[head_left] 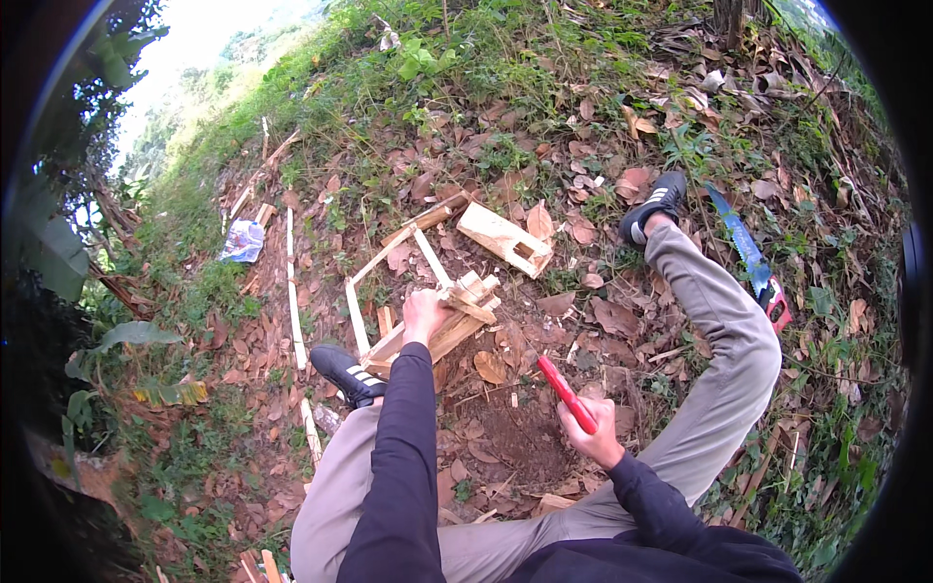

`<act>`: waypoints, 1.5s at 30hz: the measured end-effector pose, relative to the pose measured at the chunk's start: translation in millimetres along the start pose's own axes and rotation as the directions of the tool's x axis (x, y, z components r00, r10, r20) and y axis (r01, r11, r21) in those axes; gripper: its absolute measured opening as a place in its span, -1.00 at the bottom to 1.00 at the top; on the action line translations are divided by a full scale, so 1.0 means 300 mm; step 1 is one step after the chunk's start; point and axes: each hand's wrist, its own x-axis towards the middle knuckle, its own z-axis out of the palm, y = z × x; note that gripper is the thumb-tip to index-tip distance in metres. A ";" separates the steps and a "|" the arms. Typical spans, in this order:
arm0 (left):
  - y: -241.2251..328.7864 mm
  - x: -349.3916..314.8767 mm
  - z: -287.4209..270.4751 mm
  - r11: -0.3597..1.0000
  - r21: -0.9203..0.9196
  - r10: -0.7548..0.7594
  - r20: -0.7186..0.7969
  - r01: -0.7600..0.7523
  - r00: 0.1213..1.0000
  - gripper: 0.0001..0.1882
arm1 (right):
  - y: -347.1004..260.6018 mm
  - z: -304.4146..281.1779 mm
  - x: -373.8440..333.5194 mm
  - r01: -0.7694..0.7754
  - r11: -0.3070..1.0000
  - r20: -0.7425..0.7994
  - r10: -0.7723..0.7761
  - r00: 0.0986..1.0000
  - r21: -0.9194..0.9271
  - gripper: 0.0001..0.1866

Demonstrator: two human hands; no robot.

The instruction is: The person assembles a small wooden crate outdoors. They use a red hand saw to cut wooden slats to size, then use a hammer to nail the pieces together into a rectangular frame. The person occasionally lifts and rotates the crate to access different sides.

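Observation:
My left hand [424, 316] is closed round the end of a short wooden piece [468, 304], which lies across a stack of pale split boards [453, 333] on the ground. Its fingertips are partly hidden behind the wood. Lower and to the right, my right hand [595, 434] grips a tool with a red handle [565, 391], held above the soil and apart from the wood. The working end beyond the handle is too thin and blurred to make out. Just past the stack lies a pale board with a rectangular hole [503, 237].
A handsaw with a blue blade [740, 239] lies beyond my right knee. Thin wooden strips [293, 282] and a crumpled plastic bag [243, 241] are on the left. My shoes [348, 377] flank the wood. Leaves and wood chips cover the sloping ground.

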 end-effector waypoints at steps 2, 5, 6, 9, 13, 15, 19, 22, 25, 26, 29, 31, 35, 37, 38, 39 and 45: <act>0.016 -0.009 0.000 1.000 -0.013 -0.005 -0.001 0.005 1.000 -0.55 | 0.002 0.041 0.040 -0.015 0.999 -0.013 0.016 1.000 0.045 -0.86; -0.022 -0.017 0.026 0.999 0.014 -0.035 -0.007 0.035 0.999 -0.57 | 0.013 0.161 0.137 0.028 0.990 -0.066 -0.019 0.998 0.136 -0.68; -0.003 -0.017 0.013 0.999 0.004 -0.041 -0.003 0.041 0.999 -0.57 | 0.025 0.181 0.168 0.016 0.994 -0.028 -0.013 1.000 0.112 -0.64; 0.051 -0.030 -0.014 0.997 -0.017 -0.073 0.004 0.073 0.997 -0.58 | 0.064 0.251 0.226 0.170 0.983 -0.066 -0.166 0.984 0.065 -0.63; 0.018 -0.023 -0.014 0.994 -0.041 -0.107 -0.027 0.106 0.994 -0.59 | 0.105 0.268 0.236 0.096 0.994 0.055 -0.099 0.994 0.058 -0.65; 0.028 -0.030 -0.015 0.993 -0.032 -0.113 -0.047 0.111 0.993 -0.60 | 0.108 0.251 0.228 0.109 0.992 0.098 -0.115 0.989 0.062 -0.66; 0.033 -0.027 0.013 0.995 -0.060 -0.089 -0.058 0.085 0.994 -0.60 | 0.141 0.283 0.228 0.019 0.985 0.092 -0.036 0.995 0.172 -0.62; 0.019 -0.035 0.026 0.995 -0.042 -0.089 -0.035 0.088 0.995 -0.55 | 0.090 0.308 0.223 -0.222 0.911 0.174 0.170 0.970 0.347 -0.62; 0.014 -0.040 0.028 0.995 -0.023 -0.102 -0.034 0.102 0.994 -0.56 | 0.085 0.286 0.204 -0.146 0.962 0.193 0.102 0.976 0.231 -0.66; 0.016 -0.041 0.025 0.995 -0.030 -0.102 -0.037 0.100 0.994 -0.56 | 0.083 0.281 0.184 -0.124 0.969 0.176 0.086 0.981 0.216 -0.67; 0.036 -0.041 0.014 0.995 -0.041 -0.097 -0.045 0.095 0.994 -0.59 | 0.101 0.289 0.208 -0.115 0.978 0.152 0.090 0.984 0.172 -0.72; 0.065 -0.035 -0.002 0.995 -0.040 -0.088 -0.047 0.086 0.995 -0.64 | 0.132 0.275 0.218 -0.060 0.991 0.127 0.045 0.991 0.118 -0.71; -0.004 -0.049 0.018 0.997 -0.042 -0.071 -0.034 0.070 0.997 -0.62 | 0.067 0.267 0.236 -0.072 0.990 0.142 0.054 0.988 0.122 -0.67; -0.002 -0.043 0.018 0.997 -0.049 -0.054 -0.037 0.052 0.998 -0.61 | 0.067 0.256 0.243 -0.082 0.992 0.149 0.067 0.987 0.096 -0.67; 0.015 -0.040 0.012 0.998 -0.038 -0.057 -0.048 0.055 0.997 -0.62 | 0.071 0.248 0.247 -0.082 0.994 0.152 0.071 0.986 0.066 -0.67; 0.032 -0.039 0.007 0.998 -0.027 -0.060 -0.058 0.059 0.996 -0.63 | 0.070 0.248 0.250 -0.077 0.996 0.150 0.069 0.986 0.049 -0.68; 0.021 -0.036 0.018 0.997 0.001 -0.078 -0.068 0.078 0.995 -0.67 | -0.018 0.284 0.296 -0.089 0.994 0.111 0.082 0.990 0.058 -0.72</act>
